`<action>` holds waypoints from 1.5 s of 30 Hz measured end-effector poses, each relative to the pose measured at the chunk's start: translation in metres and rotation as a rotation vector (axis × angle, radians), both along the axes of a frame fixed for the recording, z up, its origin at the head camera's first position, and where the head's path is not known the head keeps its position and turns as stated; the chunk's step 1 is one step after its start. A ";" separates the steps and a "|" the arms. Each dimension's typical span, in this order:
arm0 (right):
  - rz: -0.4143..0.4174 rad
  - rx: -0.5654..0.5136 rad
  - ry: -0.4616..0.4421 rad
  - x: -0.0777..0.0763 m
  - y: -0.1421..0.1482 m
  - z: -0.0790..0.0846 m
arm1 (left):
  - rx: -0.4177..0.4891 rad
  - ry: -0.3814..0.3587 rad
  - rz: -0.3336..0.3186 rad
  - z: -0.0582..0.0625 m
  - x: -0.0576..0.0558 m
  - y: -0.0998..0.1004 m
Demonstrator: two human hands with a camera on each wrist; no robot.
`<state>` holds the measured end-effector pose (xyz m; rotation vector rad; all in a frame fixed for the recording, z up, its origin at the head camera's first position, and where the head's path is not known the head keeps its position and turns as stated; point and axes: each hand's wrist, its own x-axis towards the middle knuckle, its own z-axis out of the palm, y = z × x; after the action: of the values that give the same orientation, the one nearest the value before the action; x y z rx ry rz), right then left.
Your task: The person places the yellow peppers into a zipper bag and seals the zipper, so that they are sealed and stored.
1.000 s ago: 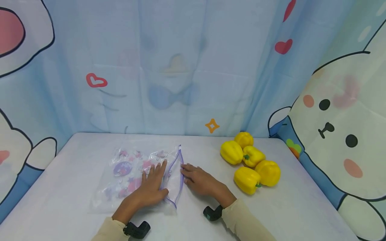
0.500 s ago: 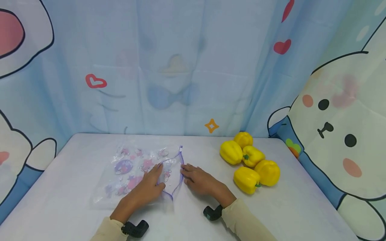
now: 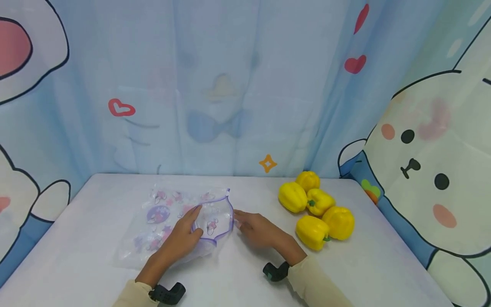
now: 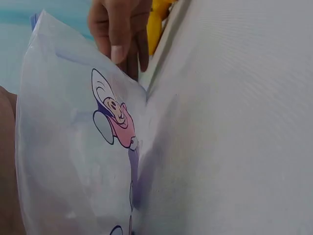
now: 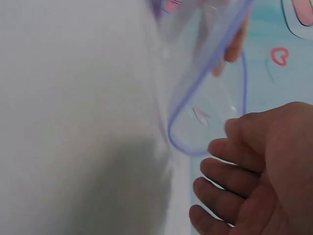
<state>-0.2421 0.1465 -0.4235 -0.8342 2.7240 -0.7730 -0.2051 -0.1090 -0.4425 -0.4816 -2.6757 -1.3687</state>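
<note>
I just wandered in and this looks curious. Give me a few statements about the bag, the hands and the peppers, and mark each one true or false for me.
1. Five yellow peppers lie on the white table. True.
2. The plastic bag has a purple rim. True.
3. The bag is sealed shut. False: its mouth gapes open toward the right hand.
4. The left hand is at the bag's mouth. True.
5. The right hand is gripping a pepper. False: it holds no pepper, and its fingertips are close by the bag's rim.
6. All the peppers are inside the bag. False: they sit outside it, to its right.
</note>
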 end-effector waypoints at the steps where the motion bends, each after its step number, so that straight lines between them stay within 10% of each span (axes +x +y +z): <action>1: -0.011 -0.044 0.015 -0.001 0.004 0.002 | 0.007 0.008 0.004 0.000 0.000 0.000; 12: -0.260 -0.174 0.284 -0.015 0.066 0.034 | 0.070 0.057 -0.034 0.008 0.003 -0.001; 25: -0.532 -0.074 0.071 -0.026 0.110 0.040 | 0.122 0.092 -0.069 0.015 0.009 0.001; 45: -0.409 0.049 0.114 -0.032 0.085 0.025 | 0.158 0.057 -0.075 0.025 0.013 0.005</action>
<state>-0.2738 0.2319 -0.3983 -0.3180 3.0474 -0.7433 -0.1921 -0.1037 -0.4174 -0.6000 -2.5030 -1.5473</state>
